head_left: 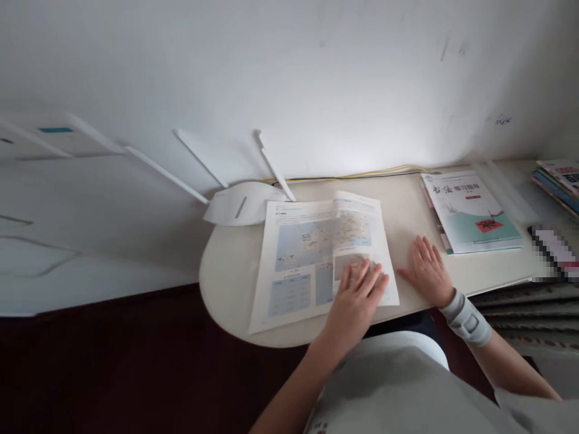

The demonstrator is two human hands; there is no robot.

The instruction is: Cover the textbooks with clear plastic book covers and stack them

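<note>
Hands lie flat and spread: the left hand (pixel 357 295) presses the lower right page of an open paper booklet with blue printed maps (pixel 316 253), the right hand (pixel 427 271) rests on the cream rounded desk (pixel 226 271) just beside it. This looks like holding the pages flat; turning one would call for a pinched corner. A teal-and-white workbook (pixel 473 211) lies near the white wall (pixel 316 78), a white router (pixel 242 202) behind.

Readable only on the green-and-white booklet (pixel 473 211): title "书法练习指导"; print on the open map pages (pixel 316 253) too small.
</note>
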